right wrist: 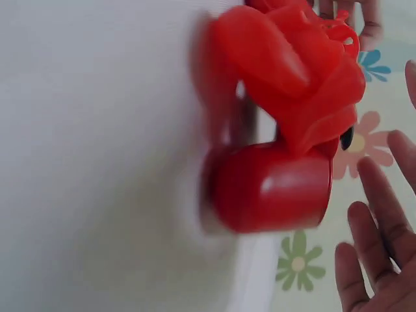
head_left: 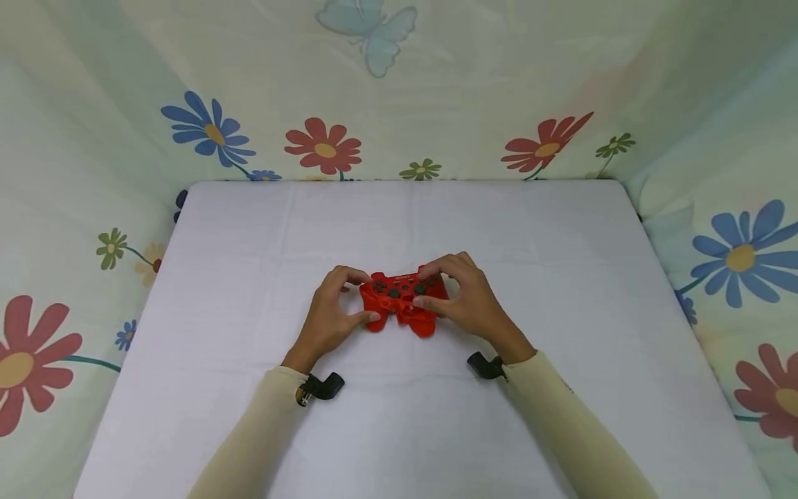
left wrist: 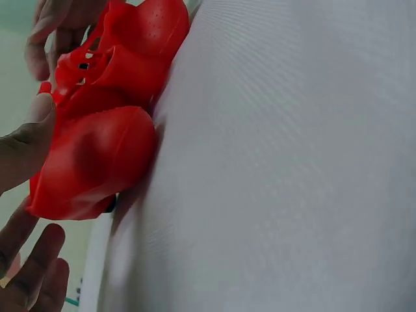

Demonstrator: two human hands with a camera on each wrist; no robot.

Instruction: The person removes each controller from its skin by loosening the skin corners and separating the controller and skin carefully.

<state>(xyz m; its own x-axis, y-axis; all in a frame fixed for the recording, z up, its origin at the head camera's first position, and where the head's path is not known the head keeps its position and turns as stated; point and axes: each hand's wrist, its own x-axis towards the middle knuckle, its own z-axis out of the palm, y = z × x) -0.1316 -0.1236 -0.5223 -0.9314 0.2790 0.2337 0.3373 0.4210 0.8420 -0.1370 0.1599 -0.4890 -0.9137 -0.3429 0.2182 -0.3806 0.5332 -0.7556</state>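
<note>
A red game controller (head_left: pixel 405 280) with dark buttons lies on the white-covered table. A soft red silicone cover (left wrist: pixel 97 149) wraps its left handle. On the right side a glossy handle (right wrist: pixel 279 195) is bare, and the cover bunches up beside it. My left hand (head_left: pixel 327 315) holds the controller's left end, thumb on the handle and index finger at the upper edge. Over the right half hovers my right hand (head_left: pixel 470 298); its fingers (right wrist: pixel 383 201) are spread and stand apart from the bare handle in the right wrist view.
A white cloth (head_left: pixel 399 430) covers the table. Behind and beside it hangs a flower-printed curtain (head_left: pixel 461 90). Black wrist cameras (head_left: pixel 324 386) are strapped over both cream sleeves (head_left: pixel 255 430).
</note>
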